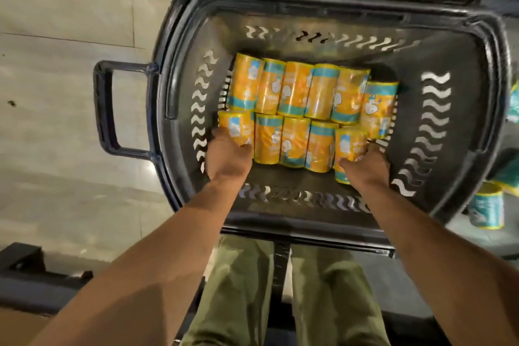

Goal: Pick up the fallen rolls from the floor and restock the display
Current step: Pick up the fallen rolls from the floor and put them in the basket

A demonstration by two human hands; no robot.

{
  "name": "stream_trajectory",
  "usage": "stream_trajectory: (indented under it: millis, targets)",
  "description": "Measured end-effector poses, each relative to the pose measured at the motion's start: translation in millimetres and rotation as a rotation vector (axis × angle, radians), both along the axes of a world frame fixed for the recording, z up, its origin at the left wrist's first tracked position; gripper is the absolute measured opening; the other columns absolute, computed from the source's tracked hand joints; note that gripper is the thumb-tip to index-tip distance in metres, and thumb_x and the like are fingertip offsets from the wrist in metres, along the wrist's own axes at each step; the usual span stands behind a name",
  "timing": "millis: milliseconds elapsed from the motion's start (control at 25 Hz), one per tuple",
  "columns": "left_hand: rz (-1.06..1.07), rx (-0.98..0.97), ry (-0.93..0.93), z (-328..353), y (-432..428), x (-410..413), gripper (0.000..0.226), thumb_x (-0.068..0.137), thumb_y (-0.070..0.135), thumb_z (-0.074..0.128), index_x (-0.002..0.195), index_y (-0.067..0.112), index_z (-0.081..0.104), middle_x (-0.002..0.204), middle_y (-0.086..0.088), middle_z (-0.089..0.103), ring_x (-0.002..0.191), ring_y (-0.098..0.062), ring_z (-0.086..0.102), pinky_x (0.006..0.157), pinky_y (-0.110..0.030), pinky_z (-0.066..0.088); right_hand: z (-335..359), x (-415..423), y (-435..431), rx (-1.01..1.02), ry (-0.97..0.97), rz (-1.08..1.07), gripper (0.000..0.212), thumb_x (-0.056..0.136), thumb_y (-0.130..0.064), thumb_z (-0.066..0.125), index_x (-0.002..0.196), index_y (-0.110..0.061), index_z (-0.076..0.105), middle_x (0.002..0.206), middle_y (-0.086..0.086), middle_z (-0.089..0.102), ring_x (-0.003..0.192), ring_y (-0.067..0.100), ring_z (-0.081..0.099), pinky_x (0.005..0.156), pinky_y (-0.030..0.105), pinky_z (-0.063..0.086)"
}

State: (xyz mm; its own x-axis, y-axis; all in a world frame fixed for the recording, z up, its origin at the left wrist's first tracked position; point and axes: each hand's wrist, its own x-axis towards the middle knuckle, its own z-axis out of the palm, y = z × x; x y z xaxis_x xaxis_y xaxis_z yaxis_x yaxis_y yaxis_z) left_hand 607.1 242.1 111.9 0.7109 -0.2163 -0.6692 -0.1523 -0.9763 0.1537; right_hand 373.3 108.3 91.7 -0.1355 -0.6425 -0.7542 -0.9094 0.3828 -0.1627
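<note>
Judging by the basket (179, 45), most rolls (295, 115) are restocked, the near row being clasped between left hand (229, 153) and right hand (365, 163), while a stray roll (487, 209) beyond the right hand remains to be collected.

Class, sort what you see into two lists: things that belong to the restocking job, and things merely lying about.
Job:
rolls in the basket
basket
rolls on the floor
left hand
right hand

Lying about:
dark fixture
</note>
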Motion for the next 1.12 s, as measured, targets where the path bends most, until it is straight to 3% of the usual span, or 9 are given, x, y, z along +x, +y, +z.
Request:
stream_trajectory:
  millis: [200, 480, 640, 720, 800, 960, 1120]
  targets:
    - [-0.16, 0.057, -0.136, -11.5, -0.7, -18.1, 0.076, 0.084, 0.034, 0.079, 0.139, 0.004, 0.037, 0.134, -0.015, 0.051, 0.106, -0.038, 0.065, 0.075, -0.046, 0.055, -14.9, -6.9, 9.5, -0.046, 0.009, -0.017, 0.063, 0.084, -0.034, 0.081, 0.133, -0.011, 0.049, 0.132, 0.014, 0.064, 0.121, 0.037, 0.06, 0.096, 0.041, 0.049]
    - [-0.216, -0.033, -0.021, -25.8, 10.5, 3.2, 0.071, 0.081, 0.033, 0.085, 0.134, 0.008, 0.044, 0.124, -0.013, 0.066, 0.111, -0.032, 0.066, 0.092, -0.044, 0.056, -37.8, -20.1, 1.9, -0.005, -0.048, -0.031, 0.068, 0.079, -0.032, 0.086, 0.134, -0.013, 0.051, 0.134, 0.012, 0.064, 0.125, 0.035, 0.058, 0.102, 0.045, 0.049]
    - [-0.261, -0.059, 0.026, -6.1, 11.7, 2.4, 0.073, 0.084, 0.018, 0.076, 0.145, 0.007, 0.037, 0.138, -0.017, 0.05, 0.122, -0.034, 0.055, 0.104, -0.042, 0.047, -21.4, -14.7, 5.5, 0.064, -0.137, 0.001, 0.08, 0.081, -0.041, 0.084, 0.142, -0.012, 0.04, 0.142, 0.012, 0.056, 0.132, 0.034, 0.053, 0.107, 0.044, 0.046]
    - [-0.283, -0.109, 0.033, 29.9, 15.5, -11.1, 0.071, 0.087, 0.021, 0.07, 0.149, 0.015, 0.035, 0.139, -0.013, 0.048, 0.122, -0.033, 0.053, 0.103, -0.045, 0.048, 12.5, -13.2, 15.7, 0.063, -0.115, 0.065, 0.09, 0.085, -0.052, 0.077, 0.151, -0.011, 0.032, 0.15, 0.015, 0.043, 0.139, 0.036, 0.043, 0.113, 0.048, 0.04]
    - [-0.361, -0.179, 0.071, 90.4, 22.2, -25.8, 0.071, 0.09, 0.027, 0.067, 0.152, 0.02, 0.033, 0.14, -0.01, 0.052, 0.124, -0.032, 0.054, 0.103, -0.047, 0.049, 69.3, -12.6, 33.8, -0.047, -0.158, 0.142, 0.081, 0.09, -0.048, 0.071, 0.152, -0.008, 0.036, 0.147, 0.019, 0.045, 0.137, 0.04, 0.042, 0.112, 0.05, 0.04]
    - [-0.807, -0.355, 0.027, 245.2, 25.3, -40.8, 0.062, 0.095, 0.032, 0.059, 0.152, 0.015, 0.041, 0.144, -0.009, 0.053, 0.13, -0.03, 0.048, 0.11, -0.045, 0.044, 239.3, -17.5, 76.2, -0.289, -0.307, 0.176, 0.063, 0.093, -0.034, 0.07, 0.145, -0.008, 0.049, 0.139, 0.016, 0.056, 0.131, 0.035, 0.05, 0.112, 0.047, 0.042]
    - [-0.978, -0.448, 0.004, 398.8, 23.8, -57.7, 0.064, 0.093, 0.043, 0.048, 0.148, 0.011, 0.046, 0.147, -0.011, 0.052, 0.135, -0.032, 0.046, 0.113, -0.045, 0.039, 411.8, -44.2, 122.7, -0.385, -0.274, 0.146, 0.068, 0.092, -0.047, 0.056, 0.145, -0.006, 0.048, 0.141, 0.014, 0.054, 0.133, 0.032, 0.047, 0.113, 0.046, 0.04]
